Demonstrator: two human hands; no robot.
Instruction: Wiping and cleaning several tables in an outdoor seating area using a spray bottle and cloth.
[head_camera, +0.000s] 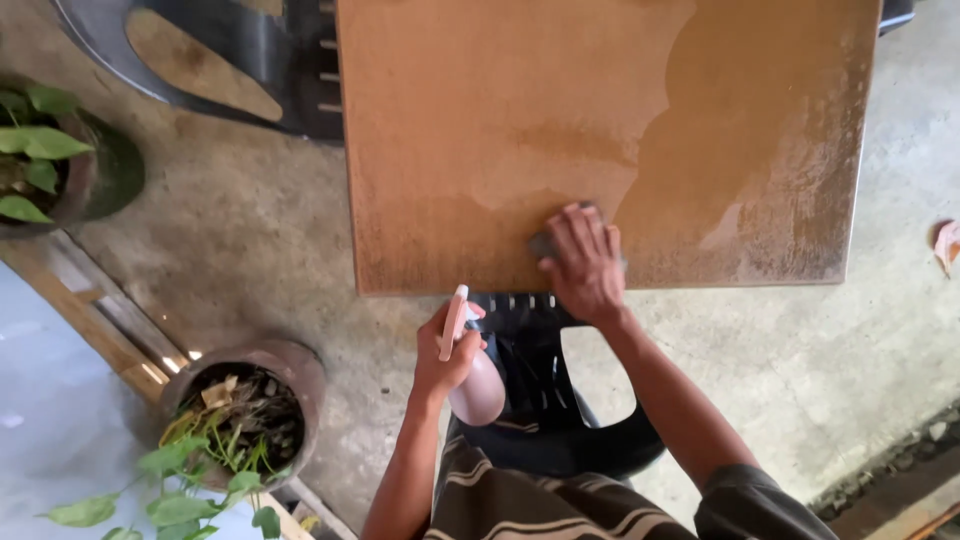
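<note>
A square brown tabletop (480, 110) fills the upper middle of the head view, dusty at its right and near edges, with a darker wiped patch on the right half. My right hand (583, 262) presses flat on a grey cloth (543, 243) near the table's front edge; most of the cloth is hidden under my fingers. Below the table edge, my left hand (447, 352) grips a pink spray bottle (474, 380) by its neck, its trigger head pointing up toward the table.
A black plastic chair (560, 430) stands under me at the table's near edge. Another dark chair (230, 60) sits at the upper left. Potted plants stand at the left (45, 160) and lower left (240, 410). Bare concrete floor (880, 340) surrounds the table.
</note>
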